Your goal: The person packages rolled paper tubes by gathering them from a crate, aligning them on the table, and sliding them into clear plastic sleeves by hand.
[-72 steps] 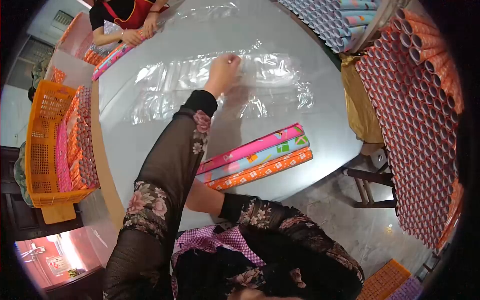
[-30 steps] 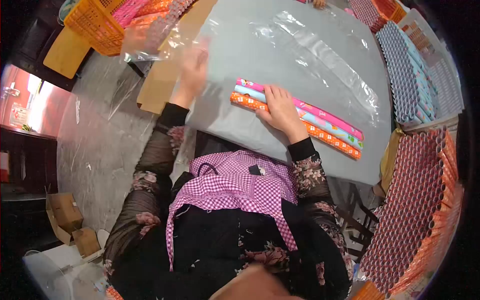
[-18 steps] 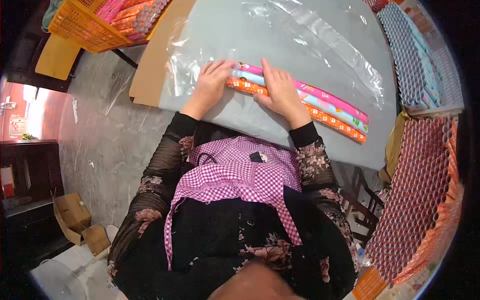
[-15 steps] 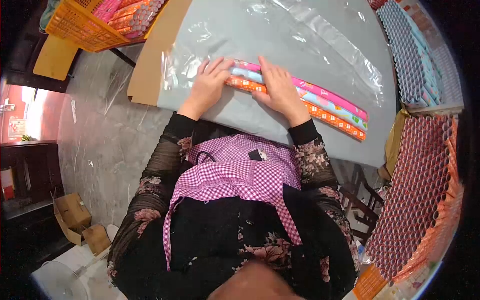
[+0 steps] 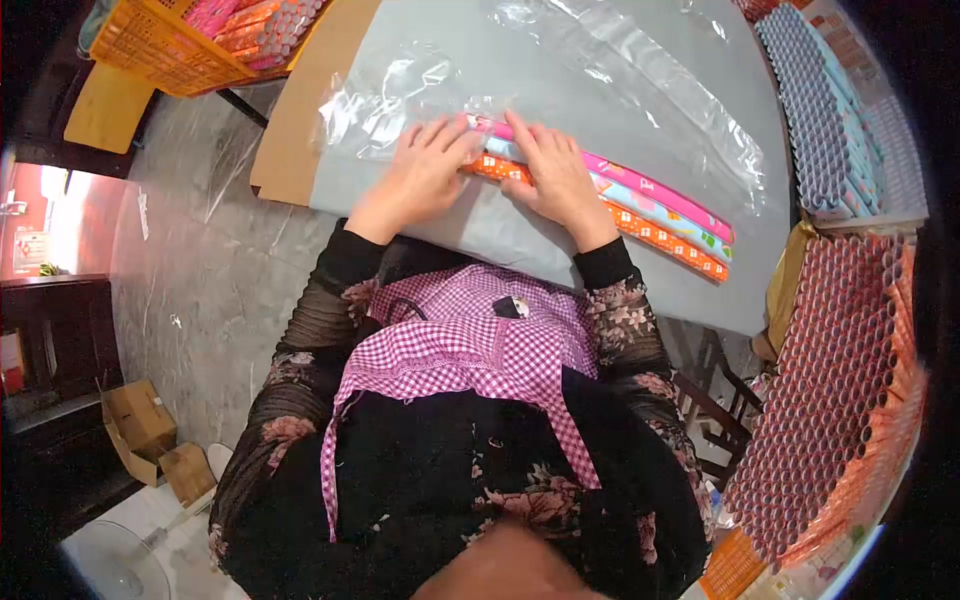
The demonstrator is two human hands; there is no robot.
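Observation:
Three patterned paper rolls lie side by side on the grey table covering (image 5: 480, 230): a pink roll (image 5: 660, 194), a light blue roll (image 5: 660, 213) and an orange roll (image 5: 665, 238). My right hand (image 5: 560, 180) lies across them, fingers stretched over the pink roll and thumb on the orange one. My left hand (image 5: 425, 175) is at their left ends, fingers extended and slightly blurred. Clear plastic film (image 5: 390, 90) lies crumpled just beyond my left hand and reaches the roll ends. Whether the rolls are inside the film, I cannot tell.
A yellow plastic basket (image 5: 150, 50) with more rolls stands at the upper left, beside a cardboard sheet (image 5: 285, 140). On the right are large stacks of blue rolls (image 5: 815, 110) and red-orange rolls (image 5: 820, 400). Cardboard boxes (image 5: 140, 425) sit on the floor.
My left hand has shifted slightly right and toward me, its fingers less spread. The plastic film beyond it has bunched up. My right hand and the rolls are nearly unmoved.

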